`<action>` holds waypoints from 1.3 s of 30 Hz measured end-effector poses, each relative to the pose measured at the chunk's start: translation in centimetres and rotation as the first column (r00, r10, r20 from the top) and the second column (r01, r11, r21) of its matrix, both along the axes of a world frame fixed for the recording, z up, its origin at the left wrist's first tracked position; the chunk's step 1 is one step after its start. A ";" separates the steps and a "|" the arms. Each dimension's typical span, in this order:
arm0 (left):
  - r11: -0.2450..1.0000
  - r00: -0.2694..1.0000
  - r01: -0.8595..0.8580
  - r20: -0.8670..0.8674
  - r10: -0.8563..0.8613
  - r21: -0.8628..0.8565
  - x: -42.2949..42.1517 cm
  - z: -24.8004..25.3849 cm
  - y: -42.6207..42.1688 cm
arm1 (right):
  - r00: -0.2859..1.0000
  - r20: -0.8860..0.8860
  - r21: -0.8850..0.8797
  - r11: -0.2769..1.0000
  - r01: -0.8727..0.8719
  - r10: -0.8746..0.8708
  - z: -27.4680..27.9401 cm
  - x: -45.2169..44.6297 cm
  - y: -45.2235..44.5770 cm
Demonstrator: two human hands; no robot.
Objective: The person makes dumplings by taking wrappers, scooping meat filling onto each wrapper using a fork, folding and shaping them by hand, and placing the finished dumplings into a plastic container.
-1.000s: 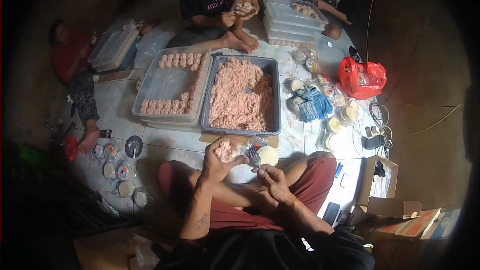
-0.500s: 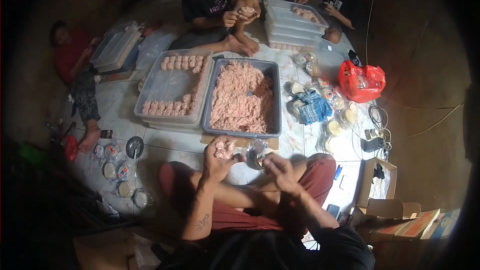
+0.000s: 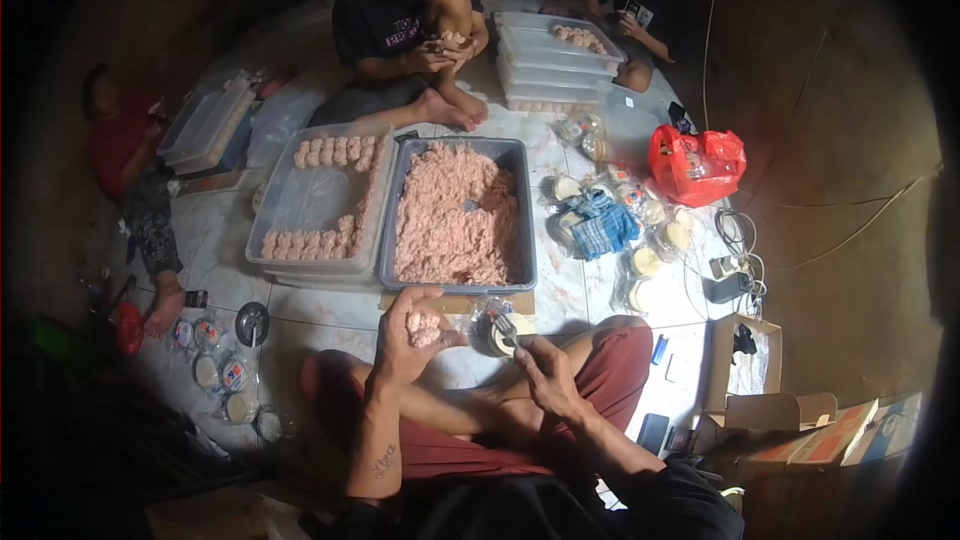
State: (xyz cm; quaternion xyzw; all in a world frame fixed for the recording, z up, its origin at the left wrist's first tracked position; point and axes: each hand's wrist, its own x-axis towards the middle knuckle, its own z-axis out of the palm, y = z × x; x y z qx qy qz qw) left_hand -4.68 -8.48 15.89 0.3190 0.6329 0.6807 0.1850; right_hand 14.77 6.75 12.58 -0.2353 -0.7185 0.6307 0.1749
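My left hand (image 3: 398, 350) is curled round a dumpling (image 3: 423, 328) with pink, lumpy filling on top. Whether a wrapper lies under the filling is hidden by my fingers. In my right hand (image 3: 550, 380) is a metal fork (image 3: 504, 326), its tines pointing away from me. The fork is over a round stack of pale wrappers (image 3: 494, 342) in clear plastic, in front of my crossed legs. Just beyond both hands stands a grey tub (image 3: 460, 289) heaped with pink minced filling (image 3: 440, 225).
Left of the tub, a clear plastic box (image 3: 320, 265) holds rows of dumplings (image 3: 312, 244). A blue checked cloth (image 3: 602, 223), wrapper packs and a red plastic bag (image 3: 697, 168) lie to the right. Co-workers sit around; one opposite holds a dumpling (image 3: 453, 40).
The view has shifted, so the scene sits further left and the near tub slightly lower. My right hand, blurred before, now shows the fork clearly. My left hand still holds the dumpling.
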 end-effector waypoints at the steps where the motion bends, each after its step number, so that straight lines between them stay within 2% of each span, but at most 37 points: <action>1: 0.997 0.991 0.042 0.127 -0.050 0.071 0.0 0.2 0.1 | 1.000 -0.004 0.008 1.000 0.007 -0.006 0.2 -0.1 -0.2; 3: 0.993 1.000 -0.002 0.028 -0.002 0.114 0.1 -1.0 0.9 | 1.000 0.016 -0.069 0.998 -0.012 0.014 0.7 -0.2 -0.6; 5: 0.983 0.993 0.025 0.109 -0.045 0.180 0.4 -1.7 1.2 | 0.998 -0.001 -0.031 0.998 -0.061 0.061 0.9 -0.4 -1.1; 6: 0.989 0.991 0.059 0.113 -0.075 0.134 0.8 -2.2 1.4 | 0.990 -0.068 0.106 0.988 -0.114 0.122 0.6 -0.9 -1.6; 7: 0.997 0.998 0.055 -0.044 -0.052 0.061 1.0 -3.3 1.7 | 0.973 -0.125 0.243 0.957 -0.161 0.196 0.3 -1.3 -2.1; 9: 0.988 0.967 -0.155 -0.202 0.152 -0.001 2.2 -2.8 2.4 | 0.967 -0.158 0.296 0.944 -0.147 0.200 0.1 -2.3 -2.2; 10: 0.983 0.981 -0.184 -0.064 0.183 -0.024 2.0 -1.9 2.1 | 0.977 -0.196 0.260 0.965 -0.027 0.081 0.3 -2.4 -1.7; 11: 0.959 0.935 -0.192 0.337 0.114 0.209 1.9 0.0 2.2 | 0.973 -0.226 0.220 0.971 0.092 -0.041 0.6 -2.5 -1.0; 13: 0.942 0.894 0.034 0.411 -0.179 0.335 -1.2 -4.1 -1.2 | 0.997 0.004 0.430 0.900 0.064 -0.073 2.2 -2.6 2.2; 15: 0.948 0.930 0.011 0.345 -0.127 0.319 -2.2 -4.7 -2.5 | 0.999 0.041 0.539 0.842 0.005 -0.032 3.8 -4.7 4.7; 16: 0.981 0.960 -0.026 0.278 -0.029 0.193 -2.6 -5.4 -2.8 | 0.999 0.043 0.544 0.839 -0.003 -0.024 3.9 -6.2 5.6; 17: 0.995 0.978 -0.072 0.200 0.058 0.066 -2.9 -6.5 -3.1 | 0.996 0.081 0.651 0.756 -0.073 0.026 3.3 -7.7 6.7; 18: 0.999 0.985 -0.001 0.175 -0.005 0.038 -3.8 -10.0 -3.5 | 0.990 0.118 0.748 0.650 -0.136 0.071 3.1 -9.4 7.8; 19: 0.999 0.985 -0.009 0.174 -0.001 0.053 -3.6 -10.1 -3.4 | 0.990 0.118 0.758 0.637 -0.140 0.077 3.3 -11.2 8.1; 21: 0.963 0.996 -0.033 0.074 0.055 -0.266 -2.9 -10.0 -2.9 | 0.962 0.244 0.927 0.263 -0.268 0.119 3.4 -14.6 8.0; 22: 0.961 0.998 -0.069 -0.026 0.064 -0.268 -3.0 -11.5 -2.6 | 0.960 0.249 0.928 0.255 -0.273 0.125 2.5 -16.1 8.6; 24: 0.963 0.996 -0.089 -0.044 0.080 -0.256 -3.1 -12.8 -2.1 | 0.862 0.500 0.864 -0.122 -0.489 0.082 0.5 -18.9 9.5; 25: 0.963 0.994 -0.101 -0.065 0.087 -0.250 -3.3 -12.9 -2.1 | 0.861 0.501 0.862 -0.134 -0.488 0.087 0.6 -19.5 8.8; 26: 0.963 0.999 -0.038 0.025 0.046 -0.268 -3.7 -12.5 -2.3 | 0.862 0.494 0.865 -0.167 -0.473 0.112 0.6 -20.2 7.8; 28: 0.967 0.996 -0.074 0.032 0.084 -0.243 -3.5 -11.4 -2.3 | 0.936 0.240 0.895 -0.433 -0.110 0.258 -0.9 -20.5 7.2; 29: 0.968 0.993 -0.099 0.035 0.110 -0.229 -3.6 -11.0 -2.2 | 0.937 0.235 0.892 -0.441 -0.103 0.258 -0.1 -20.4 7.3; 30: 0.967 0.989 -0.145 0.000 0.148 -0.211 -3.5 -11.7 -2.1 | 0.898 0.356 0.909 -0.320 -0.269 0.257 0.7 -20.0 7.5; 31: 0.968 0.989 -0.143 -0.004 0.146 -0.207 -3.7 -13.6 -1.9 | 0.871 0.415 0.901 -0.254 -0.353 0.262 1.0 -19.5 7.8; 32: 0.945 0.980 -0.192 -0.098 0.171 -0.266 -3.9 -16.4 -1.6 | 0.842 0.468 0.883 -0.185 -0.432 0.268 1.3 -19.1 8.1; 33: 0.916 0.963 -0.243 -0.192 0.189 -0.319 -4.1 -17.7 -1.4 | 0.907 0.267 0.963 -0.047 -0.266 0.325 -0.1 -18.8 9.7; 34: 0.917 0.964 -0.239 -0.194 0.184 -0.318 -3.9 -16.9 -1.4 | 0.935 0.049 0.991 0.098 -0.089 0.351 -0.8 -18.4 10.8; 35: 0.928 0.975 -0.186 -0.176 0.134 -0.324 -3.6 -15.2 -1.6 | 0.936 0.049 0.991 0.096 -0.088 0.349 0.7 -17.7 10.4; 36: 0.934 0.984 -0.132 -0.157 0.084 -0.332 -3.3 -13.5 -1.7 | 0.960 0.165 0.855 0.452 -0.253 0.225 2.4 -16.5 10.1; 37: 0.933 0.984 -0.130 -0.156 0.081 -0.336 -2.8 -11.6 -1.4 | 0.937 0.316 0.574 0.756 -0.315 0.150 4.6 -15.2 9.2; 39: 0.996 0.997 -0.058 0.045 0.054 0.075 -2.1 -8.8 -0.5 | 0.910 0.382 0.500 0.791 -0.352 0.164 6.6 -13.4 8.6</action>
